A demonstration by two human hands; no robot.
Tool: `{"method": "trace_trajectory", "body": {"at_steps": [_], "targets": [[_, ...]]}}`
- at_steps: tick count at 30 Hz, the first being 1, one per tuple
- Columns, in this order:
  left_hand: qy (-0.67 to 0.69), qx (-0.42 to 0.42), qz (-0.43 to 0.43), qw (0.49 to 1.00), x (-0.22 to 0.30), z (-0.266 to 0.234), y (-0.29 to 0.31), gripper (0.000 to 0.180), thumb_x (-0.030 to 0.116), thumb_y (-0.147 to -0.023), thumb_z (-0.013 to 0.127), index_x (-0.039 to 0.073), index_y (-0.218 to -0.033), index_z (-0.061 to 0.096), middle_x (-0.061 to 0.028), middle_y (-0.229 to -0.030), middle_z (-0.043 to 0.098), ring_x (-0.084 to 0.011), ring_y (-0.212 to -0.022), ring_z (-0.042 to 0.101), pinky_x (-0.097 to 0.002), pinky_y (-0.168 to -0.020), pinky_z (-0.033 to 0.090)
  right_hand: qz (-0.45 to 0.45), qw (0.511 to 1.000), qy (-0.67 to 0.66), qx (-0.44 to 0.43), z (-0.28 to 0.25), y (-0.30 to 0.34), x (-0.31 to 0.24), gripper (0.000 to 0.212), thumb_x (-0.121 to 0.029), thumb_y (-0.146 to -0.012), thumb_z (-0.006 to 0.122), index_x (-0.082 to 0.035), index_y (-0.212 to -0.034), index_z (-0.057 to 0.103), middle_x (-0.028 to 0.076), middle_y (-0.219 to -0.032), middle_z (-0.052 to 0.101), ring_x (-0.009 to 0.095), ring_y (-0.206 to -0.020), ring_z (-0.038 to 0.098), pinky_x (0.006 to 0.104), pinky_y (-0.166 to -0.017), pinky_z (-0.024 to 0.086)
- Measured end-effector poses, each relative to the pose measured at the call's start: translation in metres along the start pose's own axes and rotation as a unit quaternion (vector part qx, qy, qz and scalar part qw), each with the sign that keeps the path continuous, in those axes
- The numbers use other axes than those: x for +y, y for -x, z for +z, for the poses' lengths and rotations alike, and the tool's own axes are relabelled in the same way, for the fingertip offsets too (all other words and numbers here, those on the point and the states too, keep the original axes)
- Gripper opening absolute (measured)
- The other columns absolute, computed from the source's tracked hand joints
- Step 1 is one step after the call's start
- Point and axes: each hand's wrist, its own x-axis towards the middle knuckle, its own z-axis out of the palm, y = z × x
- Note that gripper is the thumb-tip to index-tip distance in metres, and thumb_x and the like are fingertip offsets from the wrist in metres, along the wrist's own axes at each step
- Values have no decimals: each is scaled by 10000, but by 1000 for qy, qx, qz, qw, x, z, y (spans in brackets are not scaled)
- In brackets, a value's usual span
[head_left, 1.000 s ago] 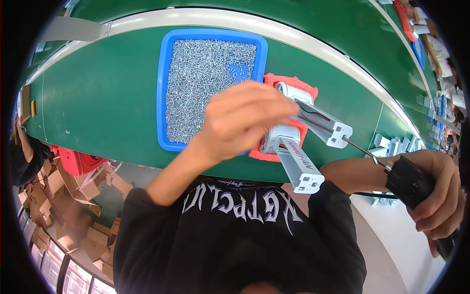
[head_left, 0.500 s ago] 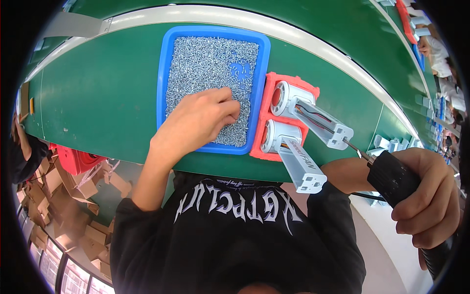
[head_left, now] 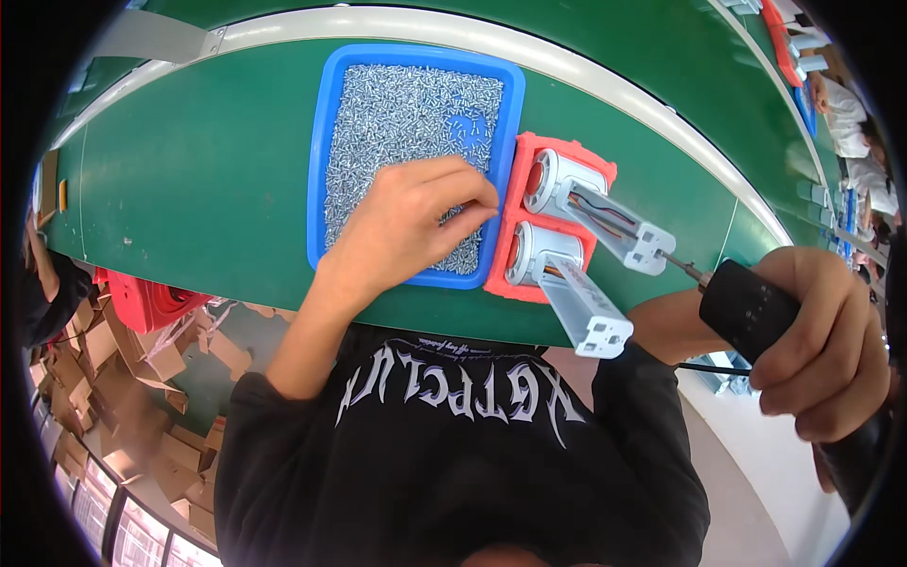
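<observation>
My left hand (head_left: 420, 213) is above the right side of a blue tray (head_left: 318, 180) of small silver screws (head_left: 406, 113). Its thumb and forefinger pinch near the tray's right rim; whatever lies between the tips is too small to make out. My right hand (head_left: 822, 350) grips a black electric screwdriver (head_left: 746, 307) at the right. The bit points left, its tip by the end plate of the farther white fan housing (head_left: 619, 227), which has wires in its open channel. A nearer white fan housing (head_left: 586, 307) lies beside it. Both rest by their round ends in a red foam holder (head_left: 511, 213).
A green workbench (head_left: 208, 170) carries the tray and holder, with a pale rail (head_left: 453, 24) along its far side. Cardboard boxes (head_left: 156, 364) and a red plastic item (head_left: 142, 302) are at the lower left. Other people work at the far right and left edges.
My left hand has risen off the screws and shifted right toward the tray's rim, fingers pinched. The screwdriver in my right hand has moved slightly up and left.
</observation>
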Motion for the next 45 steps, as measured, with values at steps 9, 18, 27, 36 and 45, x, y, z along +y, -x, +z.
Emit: {"method": "trace_trajectory", "body": {"at_steps": [9, 18, 27, 36, 45], "targets": [[127, 83, 74, 986, 12, 33, 15, 170, -60, -735, 696, 49, -865, 713, -20, -801, 662, -166, -628, 556, -271, -626, 460, -226, 970, -50, 78, -5, 13, -106, 96, -37, -840, 641, -49, -878, 554, 91, -713, 633, 172, -458, 573, 293, -458, 557], [330, 62, 2, 942, 15, 63, 12, 209, -64, -752, 704, 57, -919, 741, -29, -822, 694, -141, -634, 553, -247, -621, 451, -319, 927, -175, 90, 12, 23, -97, 190, -122, -875, 633, -36, -1031, 568, 79, -726, 636, 169, -455, 577, 267, -411, 536], [309, 26, -10, 951, 29, 60, 10, 174, -89, -750, 720, 19, -884, 742, -63, -839, 730, -122, -678, 597, -226, -638, 472, -265, 956, -86, 91, 27, 22, -69, 425, -258, -946, 577, -15, -1291, 521, 38, -697, 597, 129, -415, 526, 264, -352, 510], [331, 75, 53, 939, 33, 74, 10, 172, -94, -746, 718, 20, -870, 752, -63, -834, 736, -122, -658, 608, -227, -606, 474, -222, 964, -69, 133, 34, 18, -42, 417, -259, -948, 572, -13, -1282, 532, 36, -687, 593, 135, -394, 513, 260, -336, 503], [337, 85, 100, 932, 28, 84, 13, 163, -42, -754, 742, 35, -897, 758, -54, -879, 741, -141, -703, 639, -241, -661, 511, -290, 945, -14, 149, 38, 15, -34, 386, -240, -942, 577, -11, -1251, 550, 38, -678, 588, 134, -394, 510, 260, -326, 496]]}}
